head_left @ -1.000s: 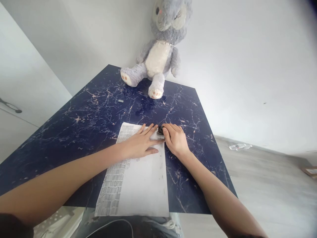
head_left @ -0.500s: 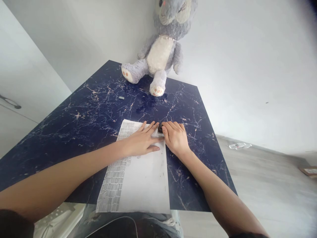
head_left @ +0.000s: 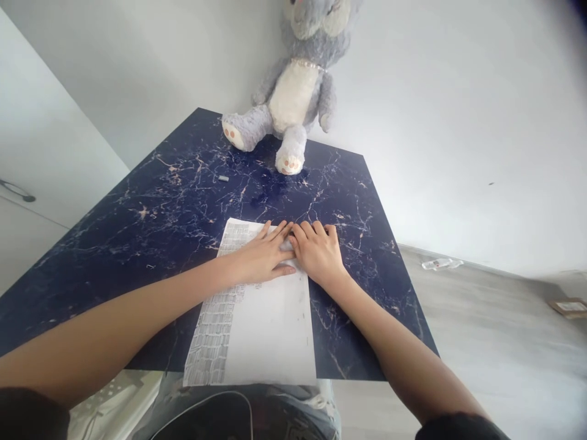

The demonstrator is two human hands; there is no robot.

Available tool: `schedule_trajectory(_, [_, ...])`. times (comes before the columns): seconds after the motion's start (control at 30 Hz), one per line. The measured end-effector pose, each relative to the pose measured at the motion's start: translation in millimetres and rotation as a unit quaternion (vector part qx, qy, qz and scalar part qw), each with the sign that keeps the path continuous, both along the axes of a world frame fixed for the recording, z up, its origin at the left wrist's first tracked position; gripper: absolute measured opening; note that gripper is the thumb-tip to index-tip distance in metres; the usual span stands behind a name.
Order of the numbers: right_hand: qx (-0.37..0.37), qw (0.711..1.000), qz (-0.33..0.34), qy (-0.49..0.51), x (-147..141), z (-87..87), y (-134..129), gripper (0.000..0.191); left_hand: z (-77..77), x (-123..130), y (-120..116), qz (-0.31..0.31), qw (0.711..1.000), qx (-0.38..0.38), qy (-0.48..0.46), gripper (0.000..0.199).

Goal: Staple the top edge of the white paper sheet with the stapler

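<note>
The left hand is spread pretty wide, palm down on the paper, while the right hand is curled over the top right corner, its thumb right up against the left fingers — can't tell if there's anything under it. The paper's on the near side of the dark blue marbled table, bottom end poking past the edge, with dense print down its left side. Big grey plush toy sits at the back — small grey piece lies near its feet.
</note>
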State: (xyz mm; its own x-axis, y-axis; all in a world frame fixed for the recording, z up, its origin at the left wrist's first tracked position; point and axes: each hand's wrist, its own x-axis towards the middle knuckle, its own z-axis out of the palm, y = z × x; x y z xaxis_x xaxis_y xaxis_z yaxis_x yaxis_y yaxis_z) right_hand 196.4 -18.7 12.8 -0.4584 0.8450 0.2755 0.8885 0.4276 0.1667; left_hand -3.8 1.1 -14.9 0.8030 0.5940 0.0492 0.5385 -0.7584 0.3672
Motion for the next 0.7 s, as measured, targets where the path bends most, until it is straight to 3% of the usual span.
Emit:
schedule_trajectory(0.27, [-0.031,0.997,-0.007,0.074,40,6.6,13,0.024,6.4,-3,0,-0.008,1.000,0.000,-0.006,0.053])
schedule_trajectory(0.4, [-0.028,0.989,-0.057,0.136,54,3.6,20,0.025,8.8,-5,3,-0.002,0.999,0.042,-0.034,0.055])
schedule_trajectory(0.57, [-0.102,0.965,-0.089,0.225,82,0.2,32,0.025,10.8,-11,7,0.022,0.995,0.077,-0.061,0.037])
schedule_trajectory(0.7, [-0.036,0.951,-0.141,0.272,81,1.4,32,0.020,7.2,-11,5,0.010,0.998,0.056,-0.041,0.057])
